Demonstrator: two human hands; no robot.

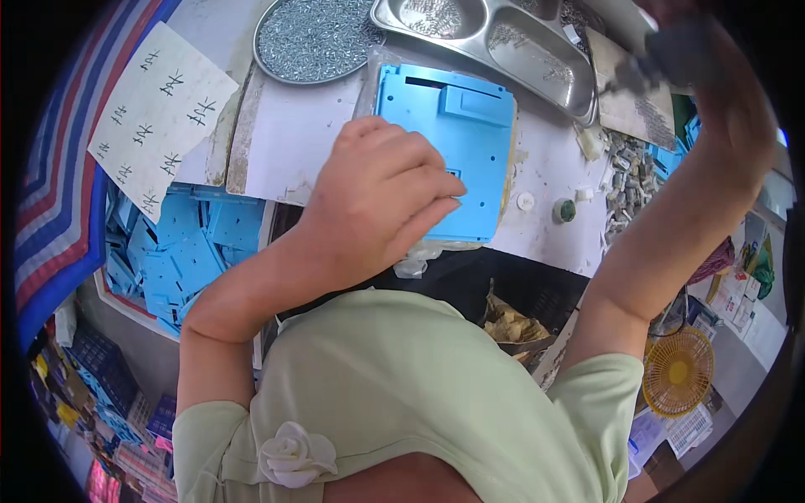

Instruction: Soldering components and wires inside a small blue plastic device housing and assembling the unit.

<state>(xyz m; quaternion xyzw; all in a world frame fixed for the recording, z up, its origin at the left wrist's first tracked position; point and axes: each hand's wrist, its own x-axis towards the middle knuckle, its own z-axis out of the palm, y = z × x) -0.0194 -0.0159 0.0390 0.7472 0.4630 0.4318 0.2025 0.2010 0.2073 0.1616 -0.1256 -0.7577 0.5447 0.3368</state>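
A light blue plastic panel [470,138] with slots, small holes and a raised box lies on the table on clear plastic wrapping. My left hand [381,189] rests over its left side. The thumb and fingertips are pinched together above the panel's lower middle; anything between them is too small to make out. At the upper right my raised right hand [731,105] grips a dark grey electric screwdriver [671,63], smeared by motion. The screwdriver's tip points left, over the metal tray's right end and apart from the panel.
A round dish of screws [314,38] and a compartmented metal tray [520,54] stand behind the panel. Small metal parts [629,180] pile up at right. Blue panels [180,260] fill a box at left, beside a marked paper sheet [159,117]. A yellow fan [679,373] is at lower right.
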